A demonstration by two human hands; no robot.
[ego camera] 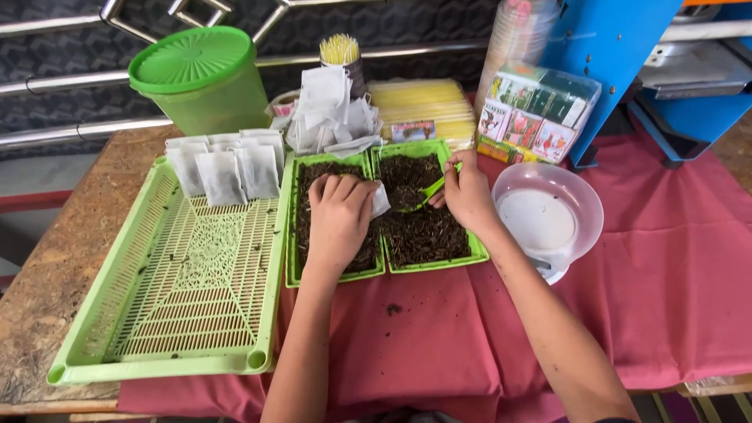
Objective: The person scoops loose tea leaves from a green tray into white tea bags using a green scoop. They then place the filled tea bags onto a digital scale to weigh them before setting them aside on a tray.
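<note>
My left hand [338,213] is closed on a small white paper sachet [381,200] over the left green tray of dark loose tea [291,235]. My right hand [465,194] grips a small green scoop [430,189], its tip dipped into the dark leaves of the right green tray [478,252]. The two trays stand side by side on a red cloth [439,329]. Filled white sachets [227,168] lie in a row at the far end of a large green slotted tray [180,298] to the left.
A green lidded bucket [200,78] stands at the back left. A heap of empty white sachets [333,110], a stack of yellow packets [423,106] and a bag of printed boxes [536,113] sit behind the trays. A clear bowl [548,215] on a white scale is right; a blue machine [619,55] stands behind.
</note>
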